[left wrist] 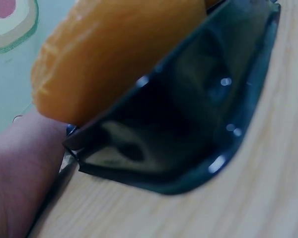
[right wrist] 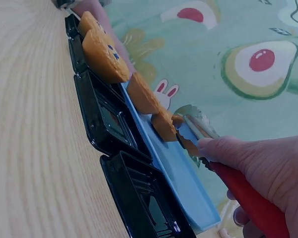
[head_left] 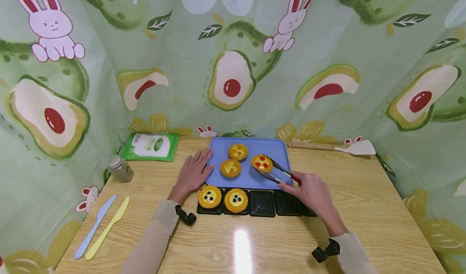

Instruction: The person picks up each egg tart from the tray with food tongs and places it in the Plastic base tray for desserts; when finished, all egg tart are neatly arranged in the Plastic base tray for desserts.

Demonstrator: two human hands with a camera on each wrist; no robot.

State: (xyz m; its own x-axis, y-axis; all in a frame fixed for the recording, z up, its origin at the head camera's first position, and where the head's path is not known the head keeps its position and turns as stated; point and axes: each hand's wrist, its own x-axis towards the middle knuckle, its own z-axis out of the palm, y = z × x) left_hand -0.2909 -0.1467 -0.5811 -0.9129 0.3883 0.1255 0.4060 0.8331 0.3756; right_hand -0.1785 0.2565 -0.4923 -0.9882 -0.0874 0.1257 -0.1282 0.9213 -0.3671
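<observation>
My right hand [head_left: 311,191] grips a pair of tongs [right wrist: 248,196] with red handles and dark metal arms. The tong arms lie on either side of an egg tart with red toppings [head_left: 262,164] on the blue tray [head_left: 251,182]; whether they squeeze it I cannot tell. Flat at the tray's left edge rests my left hand [head_left: 193,170], fingers stretched out. Two plain-topped tarts, one behind [head_left: 238,151] and one in front [head_left: 230,168], sit on the tray. Two tarts with blue dots [head_left: 210,196] [right wrist: 102,54] stand in black plastic cups [head_left: 262,203] along the tray's front.
At the left lie a blue knife [head_left: 95,227] and a yellow knife [head_left: 108,228]. A shaker jar [head_left: 121,168] and a green-and-white packet [head_left: 150,146] stand behind them. A spatula with a wooden handle [head_left: 313,146] lies at the back right, near the patterned cloth [head_left: 189,96].
</observation>
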